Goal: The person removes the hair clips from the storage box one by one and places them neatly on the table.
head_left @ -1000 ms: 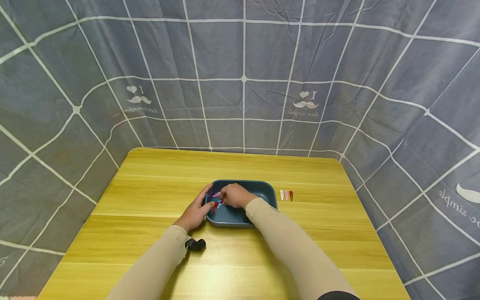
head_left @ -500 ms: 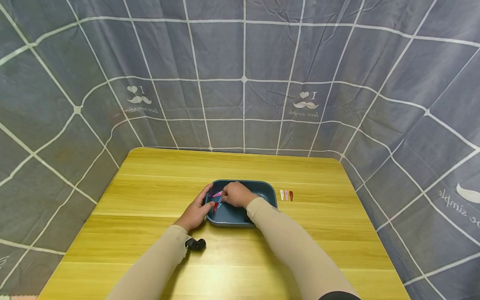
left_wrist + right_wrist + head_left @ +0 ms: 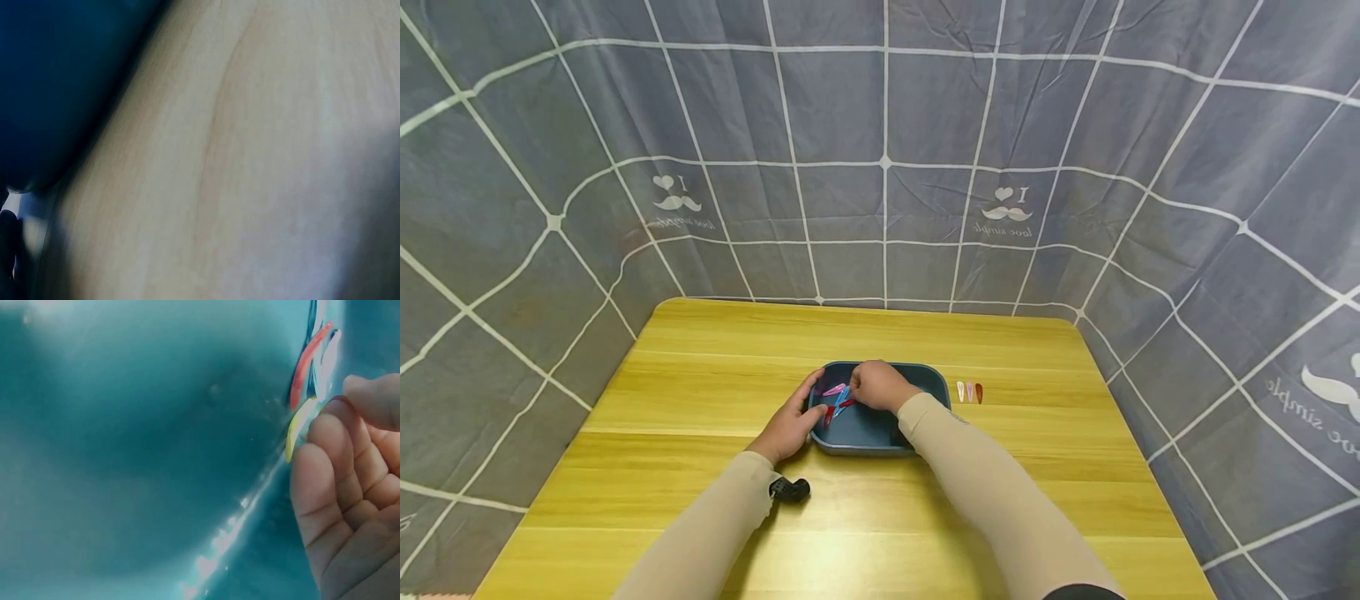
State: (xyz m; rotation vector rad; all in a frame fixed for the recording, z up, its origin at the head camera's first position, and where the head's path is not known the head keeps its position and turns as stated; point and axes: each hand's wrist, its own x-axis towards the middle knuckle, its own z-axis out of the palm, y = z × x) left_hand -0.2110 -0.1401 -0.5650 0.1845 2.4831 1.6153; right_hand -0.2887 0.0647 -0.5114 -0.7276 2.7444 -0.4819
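My left hand rests at the left end of a dark blue plastic tray, fingers straight along its edge and thumb over the rim. My right hand reaches down inside the tray with bent fingers. Right beside its fingertips lie snap hair clips: a blue clip, a pink clip and a red clip. In the right wrist view, thumb and index fingertips come close together beside a yellow clip and a red clip; I cannot tell whether they pinch one.
On the wooden table, right of the tray, a white clip, a pink clip and a dark red clip lie in a row. A grey checked curtain surrounds the table's back and sides.
My right hand has shifted slightly right and away inside the tray, so more of the blue clip and a red clip beside it show. The left hand stays put.
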